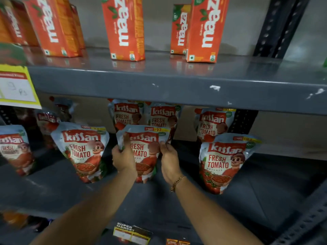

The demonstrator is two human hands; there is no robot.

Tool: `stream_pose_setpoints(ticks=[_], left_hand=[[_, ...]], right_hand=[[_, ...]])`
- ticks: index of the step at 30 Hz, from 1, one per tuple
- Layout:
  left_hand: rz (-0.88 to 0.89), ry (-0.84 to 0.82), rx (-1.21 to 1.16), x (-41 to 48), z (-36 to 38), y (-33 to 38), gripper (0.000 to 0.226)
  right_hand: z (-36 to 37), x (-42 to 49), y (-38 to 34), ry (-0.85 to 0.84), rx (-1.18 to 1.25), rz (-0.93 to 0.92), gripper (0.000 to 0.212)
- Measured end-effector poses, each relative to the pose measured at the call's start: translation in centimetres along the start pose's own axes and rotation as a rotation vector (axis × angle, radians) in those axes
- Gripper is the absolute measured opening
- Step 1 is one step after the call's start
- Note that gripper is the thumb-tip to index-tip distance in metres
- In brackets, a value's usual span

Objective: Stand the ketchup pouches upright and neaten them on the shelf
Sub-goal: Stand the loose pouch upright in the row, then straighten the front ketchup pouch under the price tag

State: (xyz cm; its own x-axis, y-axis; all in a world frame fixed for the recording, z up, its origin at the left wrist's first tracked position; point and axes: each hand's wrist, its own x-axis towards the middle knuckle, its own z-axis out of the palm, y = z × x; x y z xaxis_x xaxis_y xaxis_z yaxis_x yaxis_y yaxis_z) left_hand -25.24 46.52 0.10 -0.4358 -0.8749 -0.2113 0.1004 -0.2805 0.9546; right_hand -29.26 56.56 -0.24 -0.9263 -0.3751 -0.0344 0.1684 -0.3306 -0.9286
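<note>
Several red-and-white Kissan ketchup pouches stand on the grey lower shelf (177, 206). The middle front pouch (146, 147) is upright between my hands. My left hand (123, 159) grips its left edge, thumb over the front. My right hand (169, 160) holds its right edge. Another pouch (82, 152) leans to the left of it, and one more (223, 163) stands tilted at the right. Two pouches (127, 114) (163, 115) stand behind the held one, and another (213, 123) behind the right one. A pouch (15, 149) shows blurred at the far left.
The upper shelf edge (177, 87) overhangs the pouches' tops and carries orange Maaza cartons (123, 29). A yellow price tag (16, 85) hangs at the left. A dark slotted upright (244, 121) stands at the right. A shelf label (131, 233) sits at the lower front edge.
</note>
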Motion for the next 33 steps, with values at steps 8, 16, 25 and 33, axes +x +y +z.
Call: stream_pose_setpoints(ticks=[8, 16, 25, 33], left_hand=[[-0.055, -0.195, -0.042, -1.1, 0.4, 0.4, 0.043], [-0.058, -0.266, -0.002, -4.0, 1.7, -1.1, 0.043], [0.069, 0.056, 0.013, -2.7, -2.1, -2.3, 0.053], [0.018, 0.445, 0.109, 6.8, -10.7, 2.0, 0.075]], right_hand=[[-0.2, -0.1, -1.4, 0.216, 0.264, -0.004, 0.015], [-3.1, -1.6, -2.4, 0.312, 0.202, -0.086, 0.016], [0.9, -6.2, 4.4, 0.788, -0.34, 0.162, 0.049], [11.6, -4.3, 6.1, 0.089, -0.187, 0.028, 0.026]])
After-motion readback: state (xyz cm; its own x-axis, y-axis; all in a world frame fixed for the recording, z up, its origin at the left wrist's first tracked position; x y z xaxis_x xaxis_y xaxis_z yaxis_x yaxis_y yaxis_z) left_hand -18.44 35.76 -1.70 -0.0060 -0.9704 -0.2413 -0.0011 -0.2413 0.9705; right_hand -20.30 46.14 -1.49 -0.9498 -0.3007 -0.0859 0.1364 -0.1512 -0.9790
